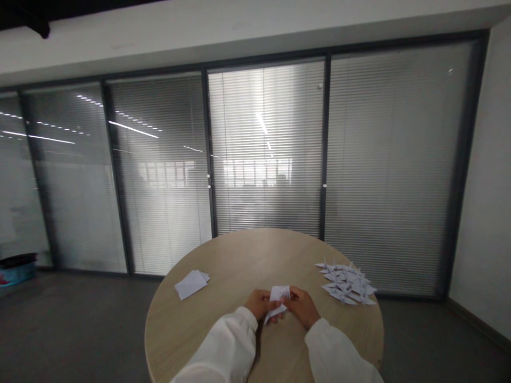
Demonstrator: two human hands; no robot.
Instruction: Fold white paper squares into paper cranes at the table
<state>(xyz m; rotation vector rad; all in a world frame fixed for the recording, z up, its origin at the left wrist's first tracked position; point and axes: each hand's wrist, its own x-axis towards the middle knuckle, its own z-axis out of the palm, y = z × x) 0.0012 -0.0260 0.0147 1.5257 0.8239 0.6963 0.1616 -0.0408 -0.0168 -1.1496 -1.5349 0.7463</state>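
Observation:
Both hands are held together above a round light-wood table (255, 255), pinching a piece of folded white paper (277, 303). My left hand (259, 304) grips its left side and lower flap. My right hand (302, 307) holds its right side, fingertips on the upper folds. To the left lies a small stack of white paper sheets (191, 284), out of reach of either hand at this moment. On the right sits a heap of several white origami cranes (346, 283).
Behind the table stands a wall of glass panels with grey frames and inner blinds (267, 149). A blue and black tub (18, 269) sits on the grey floor at far left. A white wall (483, 175) runs along the right.

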